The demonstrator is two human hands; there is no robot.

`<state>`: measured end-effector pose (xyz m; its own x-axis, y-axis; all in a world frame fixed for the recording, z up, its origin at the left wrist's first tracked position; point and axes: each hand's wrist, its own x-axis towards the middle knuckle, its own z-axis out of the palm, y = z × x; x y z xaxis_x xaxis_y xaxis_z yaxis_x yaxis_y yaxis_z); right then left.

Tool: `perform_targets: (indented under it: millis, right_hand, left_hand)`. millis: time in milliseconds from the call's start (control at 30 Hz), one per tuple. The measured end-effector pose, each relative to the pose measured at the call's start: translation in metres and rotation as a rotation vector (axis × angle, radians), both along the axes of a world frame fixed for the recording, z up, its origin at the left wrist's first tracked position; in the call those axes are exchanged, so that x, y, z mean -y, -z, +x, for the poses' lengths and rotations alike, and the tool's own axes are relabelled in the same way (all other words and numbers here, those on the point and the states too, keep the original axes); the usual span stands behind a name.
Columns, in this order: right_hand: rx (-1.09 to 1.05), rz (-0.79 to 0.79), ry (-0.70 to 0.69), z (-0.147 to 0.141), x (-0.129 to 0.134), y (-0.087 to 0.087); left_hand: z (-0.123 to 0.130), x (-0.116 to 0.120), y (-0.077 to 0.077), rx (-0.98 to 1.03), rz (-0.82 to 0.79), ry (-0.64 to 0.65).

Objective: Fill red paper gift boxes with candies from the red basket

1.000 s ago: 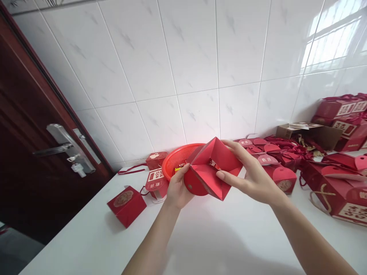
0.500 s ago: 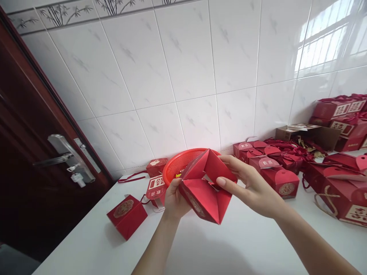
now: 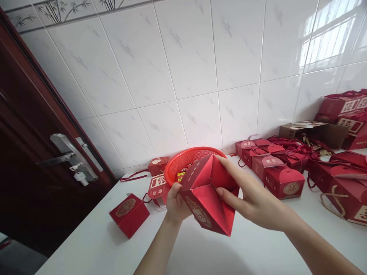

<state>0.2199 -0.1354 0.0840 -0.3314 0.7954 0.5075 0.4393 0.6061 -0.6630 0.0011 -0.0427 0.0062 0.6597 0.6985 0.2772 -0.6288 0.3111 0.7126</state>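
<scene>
A red cardboard gift box (image 3: 209, 198) is held above the table, tilted, with its folded bottom panels facing me. My left hand (image 3: 176, 204) grips its left side, thumb on the edge and the other fingers hidden behind it. On the right, my right hand (image 3: 249, 193) grips the box wall, its thumb pressed in at the middle where the panels meet and its fingers over the far edge. Behind the box stands a red plastic basket (image 3: 172, 164) with small wrapped pieces in it, partly covered by the box.
A red box (image 3: 129, 215) lies on the white table (image 3: 94, 236) at left. Near the basket are another box (image 3: 157, 189) and ribbon. Several red boxes (image 3: 286, 181) stand at right, with an open brown carton (image 3: 329, 131) behind. A tiled wall (image 3: 197, 122) bounds the back.
The gift box has tilted and moved slightly down and right. Its bottom panels have drawn closer together at the middle, under my right thumb. The view has shifted slightly.
</scene>
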Motion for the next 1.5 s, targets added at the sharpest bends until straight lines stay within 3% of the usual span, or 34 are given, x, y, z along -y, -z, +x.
perform_targets:
  millis: [100, 200, 400, 533, 667, 733, 867, 1000, 1100, 1233, 1333, 1500]
  right_hand:
    - [0.038, 0.019, -0.015, 0.002, -0.002, 0.006]
    - [0.022, 0.144, 0.083, 0.000, -0.002, 0.008]
    - [0.023, 0.443, 0.243, -0.011, 0.008, 0.004]
    - [0.064, 0.486, 0.326, -0.018, 0.011, 0.007]
    - [0.019, 0.520, 0.384, -0.019, 0.004, 0.010]
    - [-0.019, 0.446, 0.333, -0.015, -0.002, 0.009]
    - [-0.163, 0.092, 0.118, -0.007, -0.013, 0.009]
    - [-0.420, -0.269, -0.102, -0.005, -0.026, 0.016]
    - [-0.626, -0.477, -0.245, -0.008, -0.041, 0.024]
    - [-0.842, -0.685, -0.320, -0.017, -0.055, 0.034]
    - [-0.923, -0.826, -0.339, -0.023, -0.059, 0.041]
    - [-0.901, -0.935, -0.342, -0.028, -0.059, 0.051]
  left_hand:
    - [-0.002, 0.000, 0.001, 0.056, -0.030, 0.043]
    - [-0.005, -0.002, 0.000, 0.074, -0.062, 0.036]
    - [-0.008, -0.005, -0.006, 0.160, -0.063, -0.214]
    - [-0.005, -0.001, -0.015, 0.103, 0.019, -0.349]
    - [-0.011, 0.010, -0.026, -0.014, 0.233, -0.353]
    - [-0.018, 0.020, -0.031, -0.148, 0.431, -0.325]
    - [-0.018, 0.047, -0.044, -0.615, 0.769, -0.323]
    - [0.001, 0.068, -0.059, -1.051, 1.010, -0.556]
    - [0.018, 0.079, -0.065, -1.268, 1.155, -0.675]
    - [0.038, 0.092, -0.068, -1.295, 1.285, -0.715]
    - [0.047, 0.099, -0.067, -1.272, 1.387, -0.818]
    - [0.047, 0.106, -0.063, -1.308, 1.310, -0.823]
